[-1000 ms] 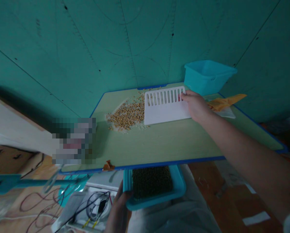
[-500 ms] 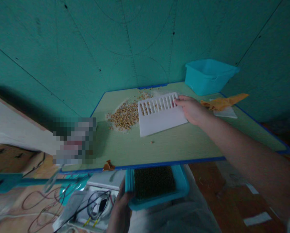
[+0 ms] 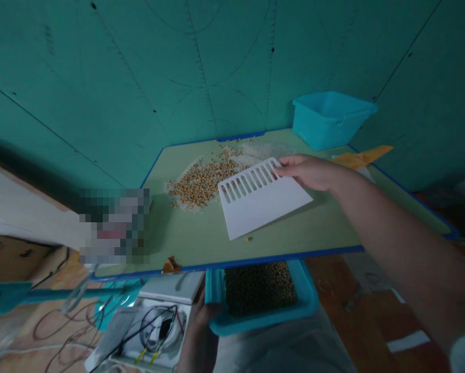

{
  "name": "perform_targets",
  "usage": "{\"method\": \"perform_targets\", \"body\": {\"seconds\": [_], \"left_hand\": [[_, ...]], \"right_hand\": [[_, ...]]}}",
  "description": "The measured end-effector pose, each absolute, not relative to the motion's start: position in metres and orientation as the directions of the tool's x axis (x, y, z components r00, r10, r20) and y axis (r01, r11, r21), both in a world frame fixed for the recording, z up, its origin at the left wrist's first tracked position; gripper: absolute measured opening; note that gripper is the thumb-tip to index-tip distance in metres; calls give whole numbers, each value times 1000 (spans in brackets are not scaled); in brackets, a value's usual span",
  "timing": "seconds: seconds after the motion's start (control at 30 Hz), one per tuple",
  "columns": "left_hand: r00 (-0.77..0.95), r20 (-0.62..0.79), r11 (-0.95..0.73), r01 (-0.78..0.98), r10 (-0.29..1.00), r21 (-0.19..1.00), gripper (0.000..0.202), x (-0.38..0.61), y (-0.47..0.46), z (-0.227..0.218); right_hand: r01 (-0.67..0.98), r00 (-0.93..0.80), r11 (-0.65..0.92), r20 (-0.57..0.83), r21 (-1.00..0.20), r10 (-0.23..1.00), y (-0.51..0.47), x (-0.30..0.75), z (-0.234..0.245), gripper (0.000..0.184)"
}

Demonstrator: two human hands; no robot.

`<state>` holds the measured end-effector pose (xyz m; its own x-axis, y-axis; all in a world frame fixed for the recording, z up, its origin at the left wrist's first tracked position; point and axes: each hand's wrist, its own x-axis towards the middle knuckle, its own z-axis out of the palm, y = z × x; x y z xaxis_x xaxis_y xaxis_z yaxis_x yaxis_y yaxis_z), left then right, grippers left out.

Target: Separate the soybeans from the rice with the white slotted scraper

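My right hand (image 3: 309,172) grips the far right corner of a white slotted plastic scraper (image 3: 261,198), tilted and lifted over the green table (image 3: 263,235). Left of the scraper lies a pile of yellow beans (image 3: 201,181) with pale powder around it. One loose bean (image 3: 249,239) rests near the scraper's near corner. My left hand (image 3: 201,336) holds a blue tray (image 3: 263,317) by its left side just below the table's front edge. The tray is filled with dark green beans (image 3: 260,287).
An empty blue tub (image 3: 329,120) stands at the table's back right, with an orange cloth (image 3: 360,157) beside it. A small brown scrap (image 3: 172,266) sits on the front edge. Cables and a white box (image 3: 150,331) lie on the floor at the left.
My right hand has pulled the scraper toward me and swung it round, off the beans. The blue tray has shifted a little to the right under the table edge.
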<state>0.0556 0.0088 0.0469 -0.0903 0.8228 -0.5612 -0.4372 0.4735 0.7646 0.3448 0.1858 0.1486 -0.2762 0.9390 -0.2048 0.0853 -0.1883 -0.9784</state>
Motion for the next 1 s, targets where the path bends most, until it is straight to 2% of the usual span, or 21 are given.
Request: {"method": "perform_targets", "body": {"seconds": [0.13,0.3,0.5,0.83,1.0], "left_hand": [[-26,-560,477,-493,828,727,56,52,8,45],[117,-517,477,-594,848,648,50,48,11,40],[142,-524,484,-634,840,604,47,46,11,35],[129,-556,496,-643,821,583,49,41,12,32],[139,-540,488,-651,830,582,50,43,10,33]], "right_hand": [[196,-426,-133,-206,-972,881,180,351,151,22],[308,-585,-129,-294,-943,756,175,349,151,26],[351,-678,-115,-337,-929,654,169,340,154,28],[348,-721,-86,-325,-934,612,164,337,161,28],[295,-685,-82,-271,-952,676,165,336,157,30]]}}
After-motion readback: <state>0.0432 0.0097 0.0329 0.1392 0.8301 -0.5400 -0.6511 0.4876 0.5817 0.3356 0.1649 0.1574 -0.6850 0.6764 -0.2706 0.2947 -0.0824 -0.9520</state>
